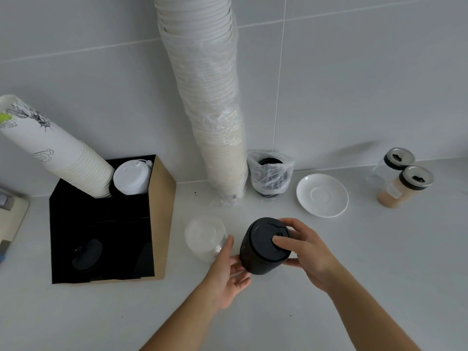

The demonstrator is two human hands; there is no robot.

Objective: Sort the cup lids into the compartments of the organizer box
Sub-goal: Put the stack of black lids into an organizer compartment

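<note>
A stack of black cup lids [260,252] is held over the counter between both hands. My right hand [306,252] grips it from the right, with the thumb on the top lid. My left hand [228,272] cups its lower left side. A stack of clear lids [203,239] stands on the counter just left of it. The organizer box [162,214], black inside with brown cardboard sides, sits at the left. White lids [131,178] fill its back right compartment, a stack of paper cups [63,158] leans out of the back left one, and black lids [87,254] lie in a front compartment.
A tall sleeve of white cups [212,102] leans against the tiled wall. Beside it stands a plastic bag of black lids [269,176]. A white saucer [322,195] and two can-topped containers [405,179] are at the right. A device's edge [10,211] shows at far left.
</note>
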